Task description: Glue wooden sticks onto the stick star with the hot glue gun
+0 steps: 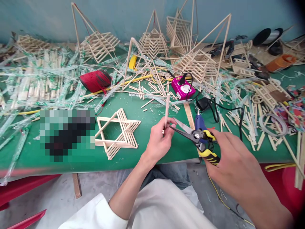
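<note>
My left hand [159, 137] is closed around a few thin wooden sticks [167, 108], which stand upright with their lower ends showing by my fingers. In my right hand [234, 159] are shears [196, 136] with yellow-and-black handles, their blades apart. The blade tips point left and reach close beside the fingers of my left hand; whether they touch a stick I cannot tell. To the left, a star-shaped frame of stacked wooden sticks [127, 135] lies flat on the green tabletop [147, 156]. Behind the shears sits a blue glue gun [199, 122], partly hidden.
Several pyramid-like stick frames [153, 43] stand along the wall. A magenta power socket box [183, 87] with a black cable, a red spool of thread [95, 80], loose sticks and plastic wrappers [45, 76] cover the back. A tape roll [273, 125] lies right. A blurred dark object [69, 135] lies left.
</note>
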`<state>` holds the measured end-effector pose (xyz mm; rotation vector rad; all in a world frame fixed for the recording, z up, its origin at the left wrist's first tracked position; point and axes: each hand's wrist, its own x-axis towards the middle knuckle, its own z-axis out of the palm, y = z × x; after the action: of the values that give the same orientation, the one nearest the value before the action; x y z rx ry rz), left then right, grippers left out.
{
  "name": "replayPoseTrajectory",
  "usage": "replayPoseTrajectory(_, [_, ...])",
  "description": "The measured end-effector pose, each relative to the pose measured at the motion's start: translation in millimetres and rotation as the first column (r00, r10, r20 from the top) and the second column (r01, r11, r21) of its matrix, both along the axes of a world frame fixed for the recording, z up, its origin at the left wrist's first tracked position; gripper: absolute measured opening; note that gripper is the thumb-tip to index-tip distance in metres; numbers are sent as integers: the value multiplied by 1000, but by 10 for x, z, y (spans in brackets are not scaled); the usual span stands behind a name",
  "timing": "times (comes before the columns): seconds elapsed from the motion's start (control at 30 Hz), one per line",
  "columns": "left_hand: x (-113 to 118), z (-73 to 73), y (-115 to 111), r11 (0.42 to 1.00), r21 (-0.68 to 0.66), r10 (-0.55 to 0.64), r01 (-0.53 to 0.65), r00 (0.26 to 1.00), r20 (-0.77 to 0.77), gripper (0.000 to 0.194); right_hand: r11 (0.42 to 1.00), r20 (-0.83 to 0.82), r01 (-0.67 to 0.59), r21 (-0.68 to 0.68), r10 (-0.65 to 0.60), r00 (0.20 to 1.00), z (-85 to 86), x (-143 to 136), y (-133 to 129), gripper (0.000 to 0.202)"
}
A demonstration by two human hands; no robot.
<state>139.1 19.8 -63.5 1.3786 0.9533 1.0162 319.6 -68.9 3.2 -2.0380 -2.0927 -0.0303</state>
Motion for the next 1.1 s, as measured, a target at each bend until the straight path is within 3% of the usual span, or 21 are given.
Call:
replayPoseTrajectory(0.33, [32,6,12,991,-126,42,-44,999,-21,61,999,41,-46,-10,47,998,26,4,-24,52])
replayPoseTrajectory(0.53, [31,68,44,983,-182,-15,32,995,97,48,998,48,-64,-6,64,997,50,25,-24,52])
replayPoseTrajectory(0.67, [30,-39,48,987,-121,-85,108,979,184,48,998,50,-67,-20,68,996,66,0,-21,53])
replayPoseTrajectory(0.83, [19,-147,37,990,-57,-117,127,983,145,40,997,78,-80,-19,81,994,72,-35,5,54])
replayPoseTrajectory(1.0, [-18,-125,46,976,45,-216,214,976,30,28,995,90,-98,-36,101,991,59,-53,46,57])
replayPoseTrajectory(1.1, [-42,-87,58,963,110,-250,247,968,12,37,993,107,-115,-36,118,987,54,-57,68,59])
